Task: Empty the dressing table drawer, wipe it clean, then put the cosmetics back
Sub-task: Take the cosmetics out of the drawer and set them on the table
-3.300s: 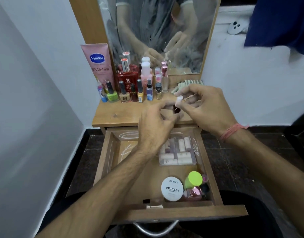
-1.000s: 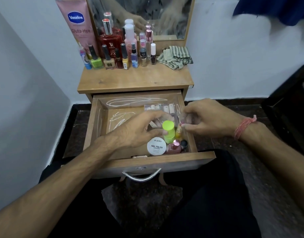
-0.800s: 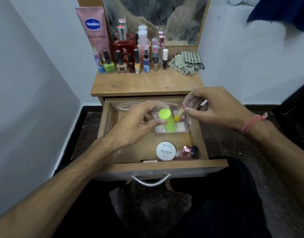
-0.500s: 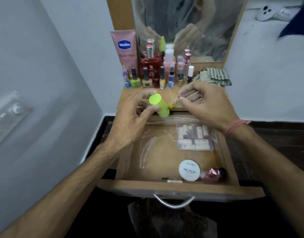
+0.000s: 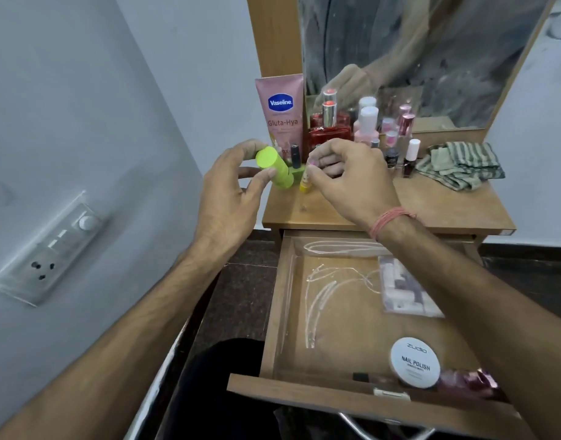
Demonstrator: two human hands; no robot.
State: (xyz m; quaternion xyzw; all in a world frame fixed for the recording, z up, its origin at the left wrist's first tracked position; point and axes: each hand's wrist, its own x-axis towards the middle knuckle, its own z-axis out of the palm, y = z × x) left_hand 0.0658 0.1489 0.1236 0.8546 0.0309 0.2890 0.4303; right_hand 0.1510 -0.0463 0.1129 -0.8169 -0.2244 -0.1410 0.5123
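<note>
My left hand (image 5: 230,198) grips a neon green capped bottle (image 5: 272,166), tilted, over the left end of the dressing table top (image 5: 447,211). My right hand (image 5: 352,176) pinches a small yellow bottle (image 5: 305,181) by its cap, right beside the green one. Below stands the open wooden drawer (image 5: 304,389). In it lie a clear pouch of small tubes (image 5: 402,290), a white round nail polish tin (image 5: 415,362) and a pink bottle (image 5: 463,381) at the front right.
A pink Vaseline tube (image 5: 280,112), a red perfume bottle (image 5: 328,128) and several small bottles line the back of the table top under the mirror (image 5: 431,42). A striped cloth (image 5: 460,163) lies at the right. A wall socket (image 5: 50,249) is on the left.
Both hands lifted the green and yellow bottles out of the drawer and carried them up over the table top's left end. The view swung left.
</note>
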